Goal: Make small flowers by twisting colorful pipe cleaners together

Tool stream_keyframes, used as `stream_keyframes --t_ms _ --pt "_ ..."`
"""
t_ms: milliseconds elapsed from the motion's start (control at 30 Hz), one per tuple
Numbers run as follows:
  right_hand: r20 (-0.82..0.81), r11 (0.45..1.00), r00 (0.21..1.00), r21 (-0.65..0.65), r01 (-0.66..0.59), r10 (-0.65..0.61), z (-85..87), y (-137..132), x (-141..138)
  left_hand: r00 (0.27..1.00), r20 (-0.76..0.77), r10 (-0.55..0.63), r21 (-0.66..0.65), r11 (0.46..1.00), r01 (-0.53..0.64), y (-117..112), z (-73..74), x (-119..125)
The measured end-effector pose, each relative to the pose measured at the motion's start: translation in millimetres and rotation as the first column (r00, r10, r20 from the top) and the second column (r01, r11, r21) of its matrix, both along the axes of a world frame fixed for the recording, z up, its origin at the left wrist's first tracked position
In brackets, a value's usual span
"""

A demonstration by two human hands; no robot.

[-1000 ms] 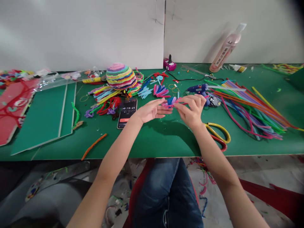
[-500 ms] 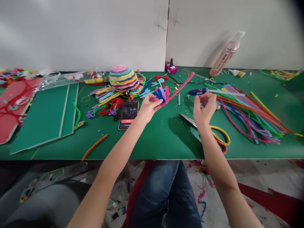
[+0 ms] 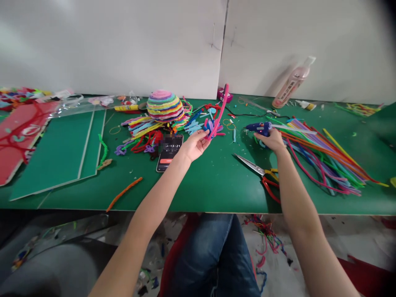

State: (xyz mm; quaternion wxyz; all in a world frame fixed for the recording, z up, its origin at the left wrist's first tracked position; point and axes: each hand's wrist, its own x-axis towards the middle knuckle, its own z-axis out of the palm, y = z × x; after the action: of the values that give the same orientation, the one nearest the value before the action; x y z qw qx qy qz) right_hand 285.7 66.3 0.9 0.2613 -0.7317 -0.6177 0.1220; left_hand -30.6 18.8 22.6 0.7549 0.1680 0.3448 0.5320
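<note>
My left hand (image 3: 196, 145), above the middle of the table, pinches a bunch of looped blue, purple and pink pipe cleaners (image 3: 211, 127). A long pink pipe cleaner (image 3: 222, 108) sticks up from it. To the right, my right hand (image 3: 274, 141) is closed about the blue glue gun (image 3: 259, 128), its thumb along the underside; the other fingers are mostly hidden. A clear glue stick (image 3: 293, 128) juts out of the gun's back end. Below lie scissors (image 3: 253, 166) with yellow and red handles, partly covered by my right forearm.
A pile of colourful pipe cleaners (image 3: 328, 156) lies at the right. A striped dome (image 3: 163, 106) and a phone (image 3: 169, 152) are left of my left hand. A green board (image 3: 62, 152) lies farther left. A bottle (image 3: 291, 88) leans on the wall behind.
My right hand has moved from just in front of the glue gun onto it and closed around it. My left hand has turned the pipe cleaner bunch, so the pink stem points more upright.
</note>
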Motion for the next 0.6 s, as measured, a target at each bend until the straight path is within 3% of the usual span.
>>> stream_keyframes --t_ms 133,167,233,367,433,500,600 --pt "-0.138 0.976 0.979 0.137 0.168 -0.149 15.7 -7.4 -15.3 1.0 0.017 0.019 -0.011 1.0 -0.019 2.8 -0.5 -3.4" --pt "-0.201 0.965 0.972 0.205 0.162 -0.12 21.5 -12.5 -19.1 1.0 0.015 0.013 0.004 1.0 -0.013 3.3 -0.8 -4.2" --pt "-0.327 0.939 0.944 0.339 0.066 0.052 33.4 -26.2 -29.9 1.0 0.004 0.01 0.051 0.999 -0.01 3.9 -1.2 -5.4" --pt "-0.485 0.933 0.843 0.358 -0.05 0.231 47.8 -65.5 -68.1 0.998 -0.018 0.06 0.124 0.991 -0.057 3.5 -0.3 -6.5" --pt "-0.496 0.935 0.822 0.333 -0.119 0.281 48.0 -84.7 -89.4 0.996 -0.013 0.086 0.128 0.988 -0.084 3.2 1.3 -6.0" --pt "-0.426 0.906 0.839 0.388 -0.168 0.338 45.4 -98.1 -106.3 0.994 -0.007 0.109 0.127 0.986 -0.107 3.3 2.4 -4.8" --pt "-0.343 0.878 0.851 0.411 -0.244 0.397 40.1 -105.0 -119.2 0.986 -0.058 0.153 0.178 0.974 -0.141 4.4 0.9 -2.5"
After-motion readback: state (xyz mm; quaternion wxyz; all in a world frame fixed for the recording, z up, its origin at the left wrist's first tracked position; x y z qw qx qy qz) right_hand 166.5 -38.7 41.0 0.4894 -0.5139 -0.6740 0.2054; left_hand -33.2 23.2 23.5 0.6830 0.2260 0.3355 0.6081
